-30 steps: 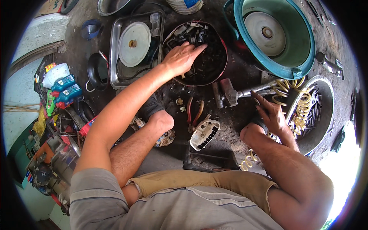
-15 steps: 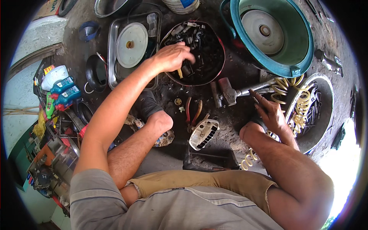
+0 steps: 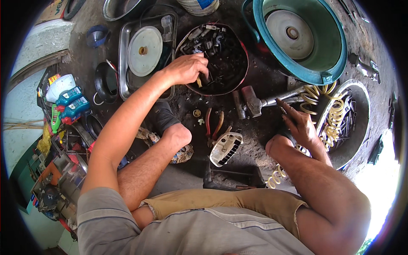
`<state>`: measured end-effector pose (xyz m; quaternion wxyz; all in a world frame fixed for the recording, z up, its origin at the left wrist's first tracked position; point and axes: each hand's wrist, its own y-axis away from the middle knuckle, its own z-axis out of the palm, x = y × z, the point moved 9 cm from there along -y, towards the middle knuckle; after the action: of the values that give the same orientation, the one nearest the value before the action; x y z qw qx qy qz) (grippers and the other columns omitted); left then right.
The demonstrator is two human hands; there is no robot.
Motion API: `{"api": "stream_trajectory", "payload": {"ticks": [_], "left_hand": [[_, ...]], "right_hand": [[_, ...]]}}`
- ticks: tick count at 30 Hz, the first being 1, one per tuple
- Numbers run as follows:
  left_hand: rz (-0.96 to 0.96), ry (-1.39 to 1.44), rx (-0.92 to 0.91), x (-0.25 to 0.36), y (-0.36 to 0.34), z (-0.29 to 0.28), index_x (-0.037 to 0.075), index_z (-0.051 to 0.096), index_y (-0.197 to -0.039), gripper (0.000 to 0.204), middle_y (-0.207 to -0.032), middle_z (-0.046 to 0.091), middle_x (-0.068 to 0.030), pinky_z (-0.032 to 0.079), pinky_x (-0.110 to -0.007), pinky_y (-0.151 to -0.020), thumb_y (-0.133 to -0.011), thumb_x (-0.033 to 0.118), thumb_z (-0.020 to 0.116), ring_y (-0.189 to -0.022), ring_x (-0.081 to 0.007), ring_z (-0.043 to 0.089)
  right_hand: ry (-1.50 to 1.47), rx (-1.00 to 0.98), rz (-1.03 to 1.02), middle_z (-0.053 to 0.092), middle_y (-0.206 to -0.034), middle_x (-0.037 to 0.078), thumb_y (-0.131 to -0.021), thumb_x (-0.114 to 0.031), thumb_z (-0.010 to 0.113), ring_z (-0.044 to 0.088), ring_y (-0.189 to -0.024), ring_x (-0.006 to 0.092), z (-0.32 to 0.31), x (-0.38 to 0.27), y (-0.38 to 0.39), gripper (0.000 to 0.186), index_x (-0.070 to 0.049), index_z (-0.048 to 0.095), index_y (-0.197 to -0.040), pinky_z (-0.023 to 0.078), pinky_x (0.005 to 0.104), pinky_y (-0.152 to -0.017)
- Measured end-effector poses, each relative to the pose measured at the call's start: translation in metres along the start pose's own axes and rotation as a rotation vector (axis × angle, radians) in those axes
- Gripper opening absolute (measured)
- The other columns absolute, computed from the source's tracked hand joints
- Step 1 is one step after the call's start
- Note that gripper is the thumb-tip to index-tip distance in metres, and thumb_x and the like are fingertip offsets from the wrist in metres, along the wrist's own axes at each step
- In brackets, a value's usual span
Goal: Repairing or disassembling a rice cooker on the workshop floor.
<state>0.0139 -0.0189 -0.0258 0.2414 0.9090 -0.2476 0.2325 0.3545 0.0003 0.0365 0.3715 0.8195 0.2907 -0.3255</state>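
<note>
Head view: left forearm slanted up-right, left hand [image 3: 190, 69] over the left edge of the round pan [image 3: 247, 68], fingers curled down, bunched; can't tell if they gripped anything. Metal parts [image 3: 217, 41] lay inside the pan. Hammer [image 3: 254, 103] lay off its lower-right edge. Right hand [image 3: 301, 127] pointed up-left, fingers extended, apart, beside coiled hose [image 3: 335, 126].

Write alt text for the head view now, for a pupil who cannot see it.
Seen from above, someone's left hand is inside a round pan of dark parts; the right hand is near a hammer and coiled cream hose. A teal tub stands upper right; pliers and a white slotted part lie near the centre.
</note>
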Motion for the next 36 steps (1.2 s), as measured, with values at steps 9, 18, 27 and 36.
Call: {"api": "stream_trajectory", "payload": {"ticks": [9,18,27,36], "left_hand": [[-0.281,-0.057,0.59,0.003,-0.007,-0.014,0.011,0.08,-0.098,0.016,-0.089,0.072,-0.0027,0.059,-0.039,-0.066,-0.088,0.023,0.082,-0.077,-0.029,0.073],[-0.352,-0.099,0.652,0.008,-0.018,0.0,0.011,0.08,-0.094,0.012,-0.089,0.073,-0.0045,0.06,-0.043,-0.064,-0.086,0.019,0.079,-0.075,-0.0312,0.074],[-0.414,-0.037,0.67,-0.005,-0.017,0.005,0.012,0.08,-0.096,0.012,-0.093,0.076,-0.0067,0.06,-0.042,-0.068,-0.087,0.02,0.079,-0.081,-0.0323,0.075],[-0.226,0.764,0.619,-0.001,-0.002,-0.016,0.001,0.08,-0.103,0.015,-0.094,0.078,-0.0052,0.052,-0.026,-0.082,-0.095,0.014,0.08,-0.087,-0.0111,0.069]], "right_hand": [[-0.012,-0.019,0.018,0.066,-0.078,0.021,-0.1,-0.009,0.067,0.067,-0.071,0.0379,0.001,0.001,0.0,0.062,-0.026,0.053,-0.158,0.053,0.0463,-0.071],[-0.017,0.002,-0.001,0.068,-0.08,0.021,-0.101,-0.011,0.067,0.067,-0.072,0.0383,0.001,0.002,0.003,0.061,-0.026,0.052,-0.158,0.054,0.0468,-0.073],[-0.027,-0.019,-0.003,0.07,-0.086,0.022,-0.1,-0.005,0.065,0.066,-0.071,0.0331,0.002,0.003,0.001,0.061,-0.017,0.052,-0.158,0.054,0.0428,-0.074],[-0.014,0.005,-0.006,0.068,-0.081,0.021,-0.099,-0.006,0.066,0.064,-0.07,0.0374,0.001,0.003,0.005,0.061,-0.018,0.053,-0.158,0.053,0.045,-0.072]]}}
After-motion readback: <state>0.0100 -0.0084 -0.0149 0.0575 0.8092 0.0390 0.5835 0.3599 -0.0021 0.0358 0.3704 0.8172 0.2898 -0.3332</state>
